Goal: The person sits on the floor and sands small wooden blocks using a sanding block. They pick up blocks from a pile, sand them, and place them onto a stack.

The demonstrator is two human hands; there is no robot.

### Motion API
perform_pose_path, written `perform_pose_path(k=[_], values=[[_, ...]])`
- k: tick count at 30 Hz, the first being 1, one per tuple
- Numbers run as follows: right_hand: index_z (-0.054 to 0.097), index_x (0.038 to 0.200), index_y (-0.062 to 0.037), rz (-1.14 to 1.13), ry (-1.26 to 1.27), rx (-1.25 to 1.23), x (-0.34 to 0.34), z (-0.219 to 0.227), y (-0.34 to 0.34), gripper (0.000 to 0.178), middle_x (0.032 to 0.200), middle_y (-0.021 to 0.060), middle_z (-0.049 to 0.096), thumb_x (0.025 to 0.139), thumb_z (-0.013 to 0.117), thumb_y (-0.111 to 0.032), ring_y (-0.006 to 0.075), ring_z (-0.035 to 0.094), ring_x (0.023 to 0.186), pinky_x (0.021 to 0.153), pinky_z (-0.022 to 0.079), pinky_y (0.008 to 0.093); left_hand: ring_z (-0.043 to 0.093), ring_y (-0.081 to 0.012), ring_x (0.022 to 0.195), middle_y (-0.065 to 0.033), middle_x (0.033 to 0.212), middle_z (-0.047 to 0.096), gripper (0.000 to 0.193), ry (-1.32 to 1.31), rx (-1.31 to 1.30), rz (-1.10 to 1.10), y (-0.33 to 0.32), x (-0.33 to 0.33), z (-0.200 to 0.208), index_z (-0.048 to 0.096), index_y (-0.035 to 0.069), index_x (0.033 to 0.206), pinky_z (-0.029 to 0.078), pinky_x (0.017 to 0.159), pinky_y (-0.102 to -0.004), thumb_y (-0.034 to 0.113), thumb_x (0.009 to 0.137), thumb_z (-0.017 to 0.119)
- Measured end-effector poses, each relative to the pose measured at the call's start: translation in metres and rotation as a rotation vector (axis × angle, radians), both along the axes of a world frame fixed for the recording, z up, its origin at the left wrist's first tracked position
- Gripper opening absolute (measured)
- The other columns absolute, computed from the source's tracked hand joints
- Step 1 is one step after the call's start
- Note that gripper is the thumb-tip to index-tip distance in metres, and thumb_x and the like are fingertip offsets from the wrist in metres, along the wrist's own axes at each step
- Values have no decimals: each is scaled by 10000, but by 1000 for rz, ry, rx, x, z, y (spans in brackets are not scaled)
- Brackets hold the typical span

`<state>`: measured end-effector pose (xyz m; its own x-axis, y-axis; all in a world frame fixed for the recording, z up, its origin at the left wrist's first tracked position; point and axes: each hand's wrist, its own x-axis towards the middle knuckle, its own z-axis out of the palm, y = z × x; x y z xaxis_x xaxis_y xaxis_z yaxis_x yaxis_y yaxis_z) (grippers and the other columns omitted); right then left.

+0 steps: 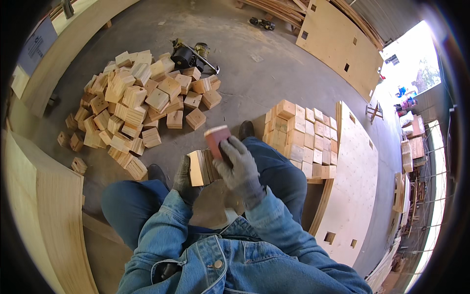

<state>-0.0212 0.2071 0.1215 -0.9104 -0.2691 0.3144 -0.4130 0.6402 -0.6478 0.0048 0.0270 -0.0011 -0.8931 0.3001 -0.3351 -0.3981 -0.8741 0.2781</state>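
Right hand: gloved fingers curled on a reddish block, likely abrasive. Left hand: holding a wooden block between the knees, fingertips hidden. Contact between blocks unclear. Loose pile far left; neat stack right. Step, judged: sanding. Next move calls for steady left grip, flat right-hand pressure.
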Motion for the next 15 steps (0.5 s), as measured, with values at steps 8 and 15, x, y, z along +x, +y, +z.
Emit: perform_pose_path(k=[8,15], values=[[641,1322,-24,129,21,85,38,19,-9,546,1389,251,575,840,806,-218,458,625,1151,981,517,494,538,-346,1336,-132,1501,519,758,-21,70,27,-5,0,0,439,139,1533,447,1123,-560,681,1003,458],[665,1260,3,-66,82,9,-13,4,-11,453,1290,233,638,880,796,-206,401,618,1203,1050,506,457,605,-297,1201,-109,1413,582,816,83,-11,-78,-12,0,-3,462,124,1509,532,959,-502,738,972,444]])
